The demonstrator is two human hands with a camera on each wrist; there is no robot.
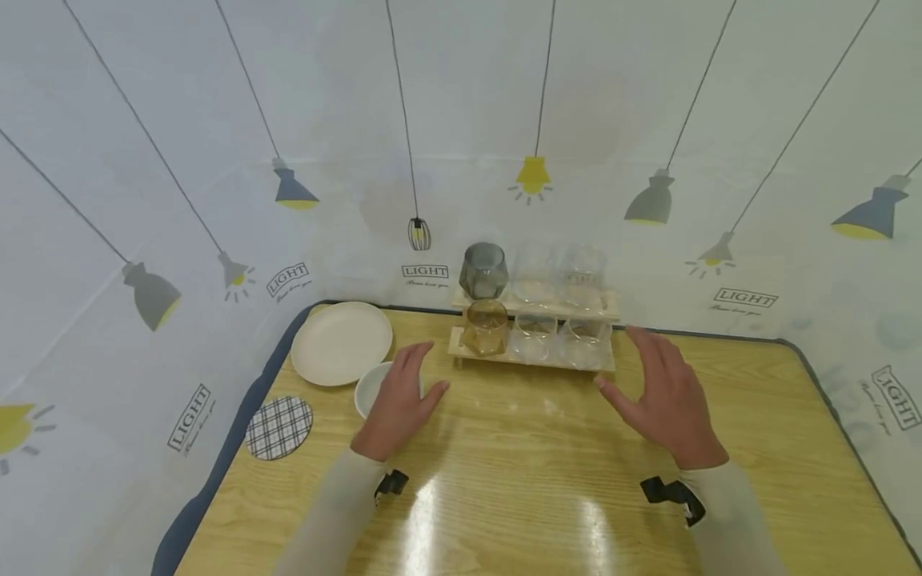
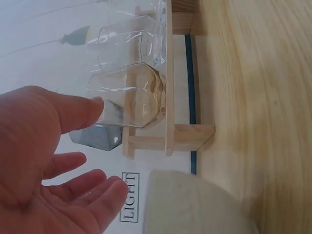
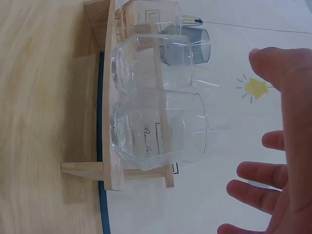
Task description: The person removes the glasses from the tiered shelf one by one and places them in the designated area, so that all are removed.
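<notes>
A two-tier wooden rack (image 1: pixel 533 362) stands at the back of the table with several faceted glasses on it. On the lower tier are an amber glass (image 1: pixel 486 328) and two clear ones, among them a clear glass (image 1: pixel 586 342) at the right end. The upper tier bears a grey glass (image 1: pixel 483 272) at its left and two clear glasses. My left hand (image 1: pixel 399 400) hovers in front of a white bowl (image 1: pixel 368 390), partly covering it, with thumb and fingers spread. To the right of the rack, my right hand (image 1: pixel 666 396) is likewise spread. Neither hand touches a glass.
A pale round plate (image 1: pixel 342 344) lies at the back left, beside the bowl. Nearer the left edge is a checked round coaster (image 1: pixel 279 428). White wall sheets printed with lamps rise behind the wooden table (image 1: pixel 533 496) and at its sides.
</notes>
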